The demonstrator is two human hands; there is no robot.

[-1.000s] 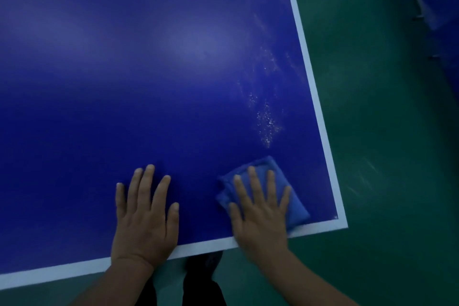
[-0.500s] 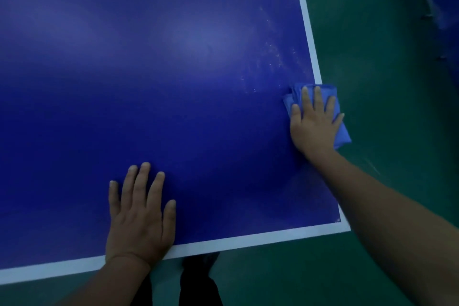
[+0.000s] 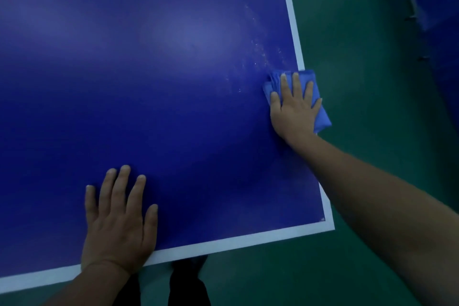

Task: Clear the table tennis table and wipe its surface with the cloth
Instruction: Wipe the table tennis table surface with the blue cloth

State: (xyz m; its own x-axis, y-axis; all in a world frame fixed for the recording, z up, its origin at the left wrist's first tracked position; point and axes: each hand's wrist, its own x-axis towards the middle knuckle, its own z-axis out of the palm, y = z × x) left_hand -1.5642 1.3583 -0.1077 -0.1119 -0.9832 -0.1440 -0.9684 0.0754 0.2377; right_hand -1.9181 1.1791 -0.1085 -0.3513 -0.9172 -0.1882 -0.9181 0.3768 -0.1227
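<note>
The blue counter (image 3: 149, 69) fills the view, bare of objects; white specks (image 3: 258, 49) remain near its right border. The left hand (image 3: 119, 218) lies flat, fingers straight, bracing at the near edge. The right hand (image 3: 294, 107) presses flat on the folded blue cloth (image 3: 323, 117), which overhangs the right edge. Recommended: keep even palm pressure and stroke through the specks toward the edge. No legible writing or brand is visible.

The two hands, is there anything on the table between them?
No. In the head view only bare blue table lies between the left hand and the right hand.
</note>
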